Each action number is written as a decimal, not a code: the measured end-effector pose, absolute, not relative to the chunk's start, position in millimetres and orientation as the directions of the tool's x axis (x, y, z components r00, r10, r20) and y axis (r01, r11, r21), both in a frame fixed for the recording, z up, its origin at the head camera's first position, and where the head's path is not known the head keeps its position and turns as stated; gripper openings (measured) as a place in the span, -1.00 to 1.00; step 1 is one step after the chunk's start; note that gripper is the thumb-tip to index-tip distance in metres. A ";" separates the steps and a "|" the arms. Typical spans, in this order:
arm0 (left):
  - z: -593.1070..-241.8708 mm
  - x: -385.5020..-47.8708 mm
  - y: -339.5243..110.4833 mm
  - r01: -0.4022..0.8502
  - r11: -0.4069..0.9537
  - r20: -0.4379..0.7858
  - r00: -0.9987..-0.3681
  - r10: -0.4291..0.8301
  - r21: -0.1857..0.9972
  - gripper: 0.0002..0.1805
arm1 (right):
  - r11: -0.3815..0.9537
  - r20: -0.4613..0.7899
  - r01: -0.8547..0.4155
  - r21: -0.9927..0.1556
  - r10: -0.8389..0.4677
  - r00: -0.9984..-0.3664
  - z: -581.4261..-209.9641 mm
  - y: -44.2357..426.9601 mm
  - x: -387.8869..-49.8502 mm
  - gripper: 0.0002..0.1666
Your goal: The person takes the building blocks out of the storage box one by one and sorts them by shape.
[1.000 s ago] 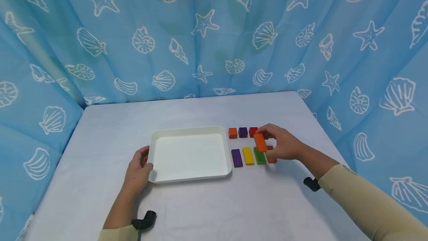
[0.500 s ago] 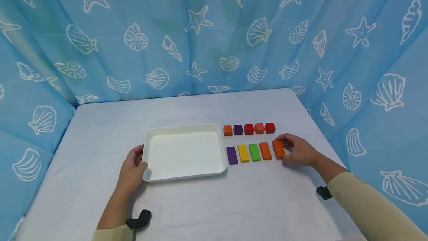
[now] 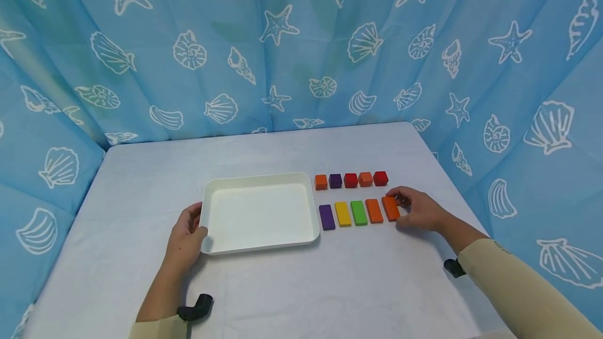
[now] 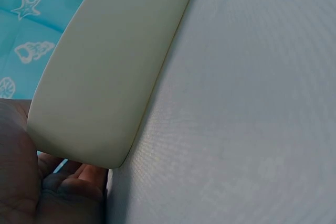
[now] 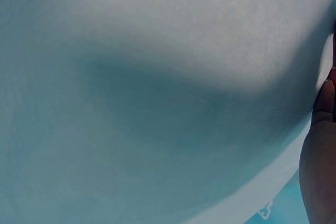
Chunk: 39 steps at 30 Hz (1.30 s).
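Observation:
My left hand grips the left end of a white tray, thumb at the rim and fingers at its outer side. In the left wrist view the tray wall slants up from the hand. At the right end of the front row, my right hand pinches an orange rectangular block between thumb and fingers. Left of it lie another orange block, a green block, a yellow block and a purple block. The right wrist view shows only part of the hand.
Behind the rectangular blocks stands a row of small blocks: orange, purple, red, lighter orange and red. A white cloth covers the table. A blue shell-patterned curtain surrounds the back and sides.
My right hand has brought the orange block from above the green block rightward and down to the row's right end, then shifted it slightly left. My left hand stays on the tray.

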<state>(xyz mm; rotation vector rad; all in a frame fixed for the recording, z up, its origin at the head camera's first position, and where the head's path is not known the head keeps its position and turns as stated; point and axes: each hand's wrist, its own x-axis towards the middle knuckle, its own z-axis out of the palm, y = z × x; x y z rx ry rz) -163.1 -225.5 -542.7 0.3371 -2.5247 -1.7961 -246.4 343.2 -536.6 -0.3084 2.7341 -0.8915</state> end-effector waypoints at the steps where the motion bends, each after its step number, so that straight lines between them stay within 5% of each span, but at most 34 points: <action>1: -542.7 -163.3 -225.6 -0.160 0.312 -0.103 -0.976 -0.189 0.937 -0.25 | 0.790 -0.166 -0.126 -0.601 -0.278 -0.946 -537.0 343.4 -246.6 -0.08; 39: -545.3 -163.7 -225.9 -0.165 0.313 -0.105 -0.974 -0.201 0.935 -0.27 | 0.761 -0.146 -0.136 -0.635 -0.291 -0.946 -538.7 341.4 -243.3 0.11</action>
